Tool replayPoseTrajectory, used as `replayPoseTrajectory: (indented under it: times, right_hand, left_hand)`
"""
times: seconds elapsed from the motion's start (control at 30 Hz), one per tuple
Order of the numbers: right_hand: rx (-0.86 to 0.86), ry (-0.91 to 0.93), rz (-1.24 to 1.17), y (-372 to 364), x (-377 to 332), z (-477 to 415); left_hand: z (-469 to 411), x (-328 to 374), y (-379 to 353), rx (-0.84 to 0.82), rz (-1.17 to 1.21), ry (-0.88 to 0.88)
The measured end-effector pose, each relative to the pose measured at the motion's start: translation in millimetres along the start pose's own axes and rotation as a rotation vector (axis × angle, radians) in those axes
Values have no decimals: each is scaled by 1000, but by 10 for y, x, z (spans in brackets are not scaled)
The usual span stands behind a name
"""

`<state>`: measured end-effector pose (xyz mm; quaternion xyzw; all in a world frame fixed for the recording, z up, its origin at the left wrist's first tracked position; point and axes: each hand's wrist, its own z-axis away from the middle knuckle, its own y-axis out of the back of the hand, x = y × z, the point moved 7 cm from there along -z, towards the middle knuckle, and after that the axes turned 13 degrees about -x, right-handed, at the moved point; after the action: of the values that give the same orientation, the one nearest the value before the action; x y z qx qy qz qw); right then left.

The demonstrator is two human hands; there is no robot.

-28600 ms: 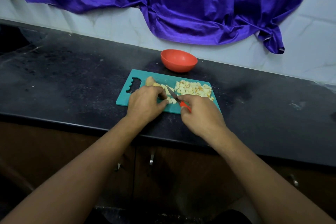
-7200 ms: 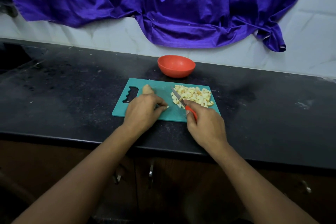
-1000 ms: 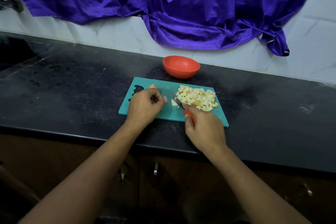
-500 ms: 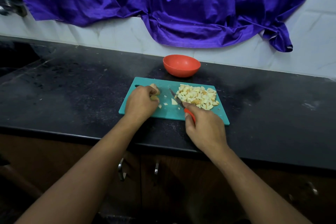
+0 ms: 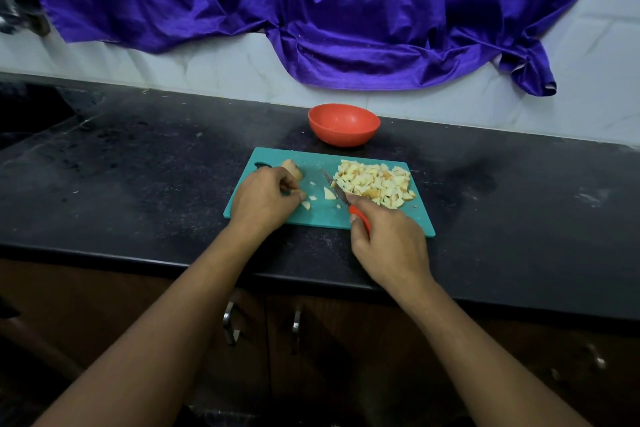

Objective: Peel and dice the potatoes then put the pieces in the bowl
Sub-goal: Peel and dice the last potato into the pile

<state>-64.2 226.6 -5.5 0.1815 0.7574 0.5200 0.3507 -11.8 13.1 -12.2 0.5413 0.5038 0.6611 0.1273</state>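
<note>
Pale potato dice [image 5: 375,185] lie heaped at the right end of the teal board [image 5: 322,215]. The knife [image 5: 334,185], clamped in the right grip [image 5: 388,239], has come back against the heap. The left grip [image 5: 265,199], curled on the last chunk [image 5: 292,168], has drawn to the left end. I judge that little dicing remains, and the red bowl [image 5: 344,125] waits empty.

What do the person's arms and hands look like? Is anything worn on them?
The left arm and right arm are bare to the picture's edge; no sleeve shows. The left hand and right hand wear no glove, ring, watch or bangle that shows.
</note>
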Motion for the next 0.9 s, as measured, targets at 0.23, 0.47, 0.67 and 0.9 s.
replayPoseTrajectory:
  times: [0.23,0.47,0.67,0.9]
  right_hand:
    - [17,-42,-26,42,12,0]
    - [15,-50,-47,54,19,8]
    - [5,-57,-48,54,31,0]
    - [1,-54,-58,76,-15,21]
  left_hand:
    - [-55,320,-111,-17,-96,-154]
    - [-243,538,-282,-158,-257,-195]
    - [-202,412,-160,-144,-157,-158]
    - [48,308,-186,-14,-57,-267]
